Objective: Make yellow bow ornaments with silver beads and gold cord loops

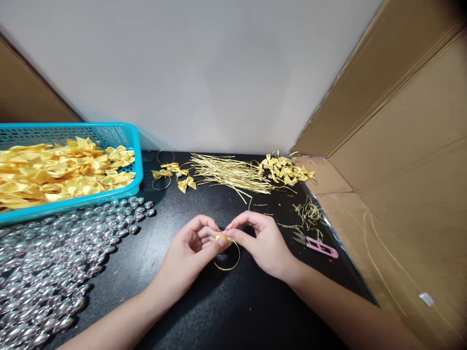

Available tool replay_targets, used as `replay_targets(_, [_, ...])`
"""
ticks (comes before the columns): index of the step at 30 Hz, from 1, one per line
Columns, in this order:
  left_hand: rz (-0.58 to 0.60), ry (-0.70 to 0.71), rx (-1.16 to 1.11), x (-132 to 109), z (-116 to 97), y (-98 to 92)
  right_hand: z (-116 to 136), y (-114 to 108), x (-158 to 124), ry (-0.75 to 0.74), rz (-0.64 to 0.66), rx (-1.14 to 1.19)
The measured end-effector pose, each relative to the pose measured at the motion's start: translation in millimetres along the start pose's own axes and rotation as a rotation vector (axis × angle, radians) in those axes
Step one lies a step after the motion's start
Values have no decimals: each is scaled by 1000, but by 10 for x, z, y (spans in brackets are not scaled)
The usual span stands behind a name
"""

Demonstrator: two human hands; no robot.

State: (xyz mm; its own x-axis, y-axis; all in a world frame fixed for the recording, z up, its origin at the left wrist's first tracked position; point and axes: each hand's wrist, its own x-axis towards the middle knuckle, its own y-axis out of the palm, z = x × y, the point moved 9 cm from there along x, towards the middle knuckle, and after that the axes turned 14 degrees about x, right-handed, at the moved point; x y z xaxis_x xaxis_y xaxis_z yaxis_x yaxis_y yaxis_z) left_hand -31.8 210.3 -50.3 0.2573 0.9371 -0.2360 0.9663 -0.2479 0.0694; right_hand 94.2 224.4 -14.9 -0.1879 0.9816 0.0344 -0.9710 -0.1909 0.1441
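Observation:
My left hand [197, 243] and my right hand [260, 243] meet over the middle of the black table. Between their fingertips they pinch a small yellow ribbon bow [221, 237], mostly covered by the thumbs. From it a thin gold cord loop [238, 261] hangs toward me. Whether a bead sits on this bow is hidden. Beyond my hands lies a bundle of cut gold cords [229, 172]. A few yellow bows with cord loops [186, 183] rest to its left, and a heap of bows with beads [286, 169] is at its right end.
A turquoise basket [137, 165] of yellow bows stands at the left. Many silver beads [65, 262] spread in front of it. Pink thread snips [321, 247] lie at the right beside cord scraps [309, 214]. Cardboard walls [408, 121] and a white panel [219, 73] enclose the table.

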Motion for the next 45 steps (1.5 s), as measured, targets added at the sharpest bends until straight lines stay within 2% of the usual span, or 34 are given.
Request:
replay_targets(11, [-2, 32, -14, 15, -42, 12, 9, -11, -7, -41, -21, 1])
replay_targets(16, [-29, 47, 30, 10, -61, -6, -85, -95, 35, 13, -105, 207])
replay_targets(23, [-22, 67, 93, 2, -58, 7, -147, -107, 106, 64, -99, 423])
replay_targets(28, [27, 57, 126, -7, -6, 70, -130, -198, 152, 35, -147, 434])
replay_targets(34, [145, 19, 109, -27, 69, 214, -122, -319, 192, 4, -208, 425])
replay_targets(45, [236, 19, 101, -76, 165, 344, -107, -237, 171, -8, -161, 367])
